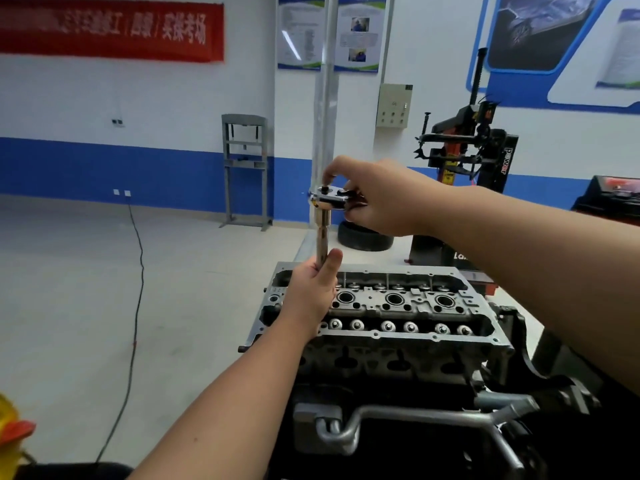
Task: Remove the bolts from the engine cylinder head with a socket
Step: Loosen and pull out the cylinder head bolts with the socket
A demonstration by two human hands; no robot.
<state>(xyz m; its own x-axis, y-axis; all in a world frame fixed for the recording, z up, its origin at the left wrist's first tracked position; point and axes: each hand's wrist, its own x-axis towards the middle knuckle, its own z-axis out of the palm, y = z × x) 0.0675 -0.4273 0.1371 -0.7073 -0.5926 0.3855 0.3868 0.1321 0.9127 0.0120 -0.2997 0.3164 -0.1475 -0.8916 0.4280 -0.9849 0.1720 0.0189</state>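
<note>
A grey aluminium engine cylinder head sits on an engine stand in front of me, its valve springs and three spark plug wells exposed. My left hand grips the lower part of a long chrome socket extension that stands upright over the head's far left end. A ratchet head tops the extension. My right hand holds the ratchet, fingertips on its top. The socket's lower tip is hidden behind my left hand.
The dark engine stand frame with grey tubes lies below the head. A tyre changer and a tyre stand behind. A grey press frame is against the blue-striped wall. A black cable crosses the floor at left.
</note>
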